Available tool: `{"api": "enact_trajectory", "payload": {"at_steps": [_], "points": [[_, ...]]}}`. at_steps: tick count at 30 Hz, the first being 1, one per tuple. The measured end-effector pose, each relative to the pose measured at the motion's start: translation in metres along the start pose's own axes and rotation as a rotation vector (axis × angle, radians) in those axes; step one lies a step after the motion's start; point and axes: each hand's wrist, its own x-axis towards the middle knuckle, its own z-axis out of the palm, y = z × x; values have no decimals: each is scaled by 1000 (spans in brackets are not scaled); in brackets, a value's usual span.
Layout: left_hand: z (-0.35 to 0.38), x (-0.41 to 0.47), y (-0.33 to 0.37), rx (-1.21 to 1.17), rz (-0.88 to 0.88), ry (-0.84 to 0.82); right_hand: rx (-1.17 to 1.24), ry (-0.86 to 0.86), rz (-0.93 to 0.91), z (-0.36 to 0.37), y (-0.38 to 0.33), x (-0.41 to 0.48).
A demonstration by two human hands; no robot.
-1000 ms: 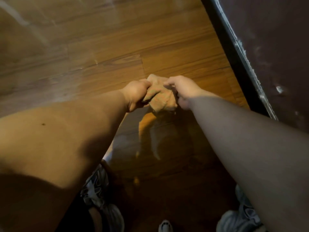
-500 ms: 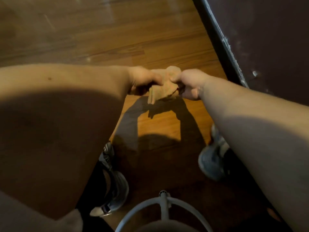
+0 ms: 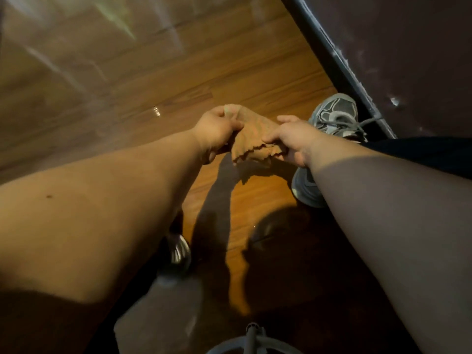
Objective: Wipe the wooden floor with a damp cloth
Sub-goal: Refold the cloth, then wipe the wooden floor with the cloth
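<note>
Preparation was the step in hand: the cloth (image 3: 251, 139) hung bunched in the air above the wooden floor (image 3: 178, 80), stretched between both hands and not yet touching the boards. The left hand (image 3: 217, 129) had its fingers (image 3: 236, 123) pinching the far corner, while the right hand (image 3: 291, 139) pinched the frayed near edge. It looked like wringing or unfolding, well short of any wiping. Next, I judged, the cloth needed spreading flat and lowering onto the planks beside the grey sneaker (image 3: 334, 116). Against half a second earlier, the hands had drawn a little apart, more cloth showed, and that sneaker had stepped forward toward the dark baseboard (image 3: 339, 62).
</note>
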Motion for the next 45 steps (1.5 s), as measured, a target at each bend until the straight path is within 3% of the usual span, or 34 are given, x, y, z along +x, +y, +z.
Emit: {"api": "enact_trajectory", "payload": {"at_steps": [5,9,12,15,17,19,21,23,25,27,28,30,33,35,38,42,45], "points": [[-20,8,-27,90,4,101,-302,70,-104,22,2,19],[-35,34,-73,400,-54,158,-503,87,-103,43,26,40],[-44,55,-121,804,-71,185,-662,141,-122,60,48,53],[-33,60,-164,1115,151,44,-891,233,-104,68,72,59],[-17,60,-181,1129,328,-140,-1068,226,-207,66,89,59],[-25,67,-200,1092,357,-131,-1168,160,-270,63,97,61],[-59,73,-222,1151,265,46,-1237,90,-256,63,99,65],[-101,75,-245,1132,-20,307,-1291,87,-260,64,100,68],[-137,74,-255,915,-352,549,-1321,78,-267,71,97,70],[-142,75,-251,759,-547,625,-1340,84,-261,78,97,73],[-132,75,-246,760,-542,599,-1343,88,-248,82,97,73],[-101,67,-238,781,-258,488,-1344,83,-233,90,99,76],[-45,31,-236,925,362,32,-1348,108,-230,95,102,78],[-34,17,-238,1104,528,-169,-1355,131,-239,94,102,77],[-63,21,-247,1112,361,-35,-1314,117,-231,90,102,73],[-141,27,-265,1049,-226,306,-1337,131,-249,106,103,67],[-150,31,-255,735,-557,516,-1353,80,-298,136,107,63]]}}
